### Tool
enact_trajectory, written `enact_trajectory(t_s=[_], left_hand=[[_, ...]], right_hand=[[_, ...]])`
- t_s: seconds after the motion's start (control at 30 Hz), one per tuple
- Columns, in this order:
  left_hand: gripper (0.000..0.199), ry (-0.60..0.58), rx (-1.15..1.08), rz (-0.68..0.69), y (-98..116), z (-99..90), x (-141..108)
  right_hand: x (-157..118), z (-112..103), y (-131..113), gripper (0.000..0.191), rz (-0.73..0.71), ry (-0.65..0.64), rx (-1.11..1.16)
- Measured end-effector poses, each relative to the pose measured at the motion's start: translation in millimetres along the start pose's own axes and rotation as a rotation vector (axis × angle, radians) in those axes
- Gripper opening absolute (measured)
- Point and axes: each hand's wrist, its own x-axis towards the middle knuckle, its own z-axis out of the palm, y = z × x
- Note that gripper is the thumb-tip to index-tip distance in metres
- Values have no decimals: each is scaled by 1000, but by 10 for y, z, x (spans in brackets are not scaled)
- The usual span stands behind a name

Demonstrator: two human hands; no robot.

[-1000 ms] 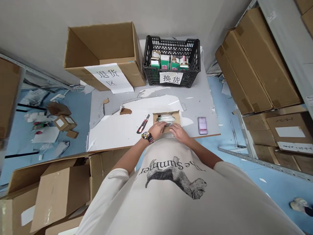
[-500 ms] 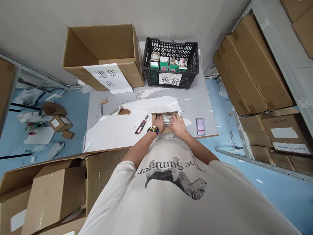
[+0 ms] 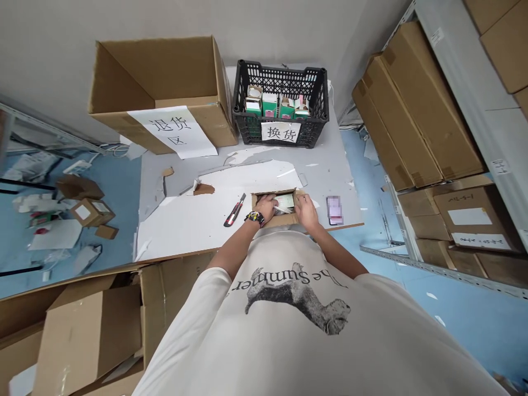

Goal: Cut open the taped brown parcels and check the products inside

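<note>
A small open cardboard box (image 3: 281, 220) stands at the table's front edge, close to my body. Inside it lies a pale item (image 3: 285, 201) with some clear plastic around it. My left hand (image 3: 266, 208), with a watch at the wrist, reaches into the box's left side, and its fingertips are hidden there. My right hand (image 3: 306, 211) has its fingers bent over the box's right edge and flap. A red and black box cutter (image 3: 235, 211) lies on the table to the left, and a phone (image 3: 334, 210) lies to the right.
Behind stand a large open carton (image 3: 165, 71) with a paper sign and a black crate (image 3: 281, 118) holding several green-white boxes. Shelves with cartons (image 3: 416, 110) rise at the right. More cartons (image 3: 78, 330) fill the lower left.
The small box is open wider and more of its contents shows. My right hand has moved right, out to the box's edge. The view has shifted slightly.
</note>
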Motion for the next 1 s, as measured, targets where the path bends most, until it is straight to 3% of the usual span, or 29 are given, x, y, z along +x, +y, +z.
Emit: enact_trajectory(t_s=[0.2, 0.33, 0.5, 0.6, 0.7, 1.0], left_hand=[[38, -102, -19, 104, -10, -36, -34], [50, -95, -53, 48, 33, -60, -9], [30, -64, 63, -19, 180, -87, 123], [56, -39, 138, -73, 288, -92, 221], [69, -94, 193, -106, 373, -74, 304], [62, -206, 247, -192, 507, 24, 531]], right_hand=[[43, 60, -29, 59, -40, 4, 19], [101, 97, -19, 57, -27, -9, 13], [126, 124, -1, 56, -63, 36, 55], [130, 106, -26, 52, -51, 5, 16], [131, 83, -66, 50, -41, -20, -21], [138, 133, -87, 46, -27, -4, -10]])
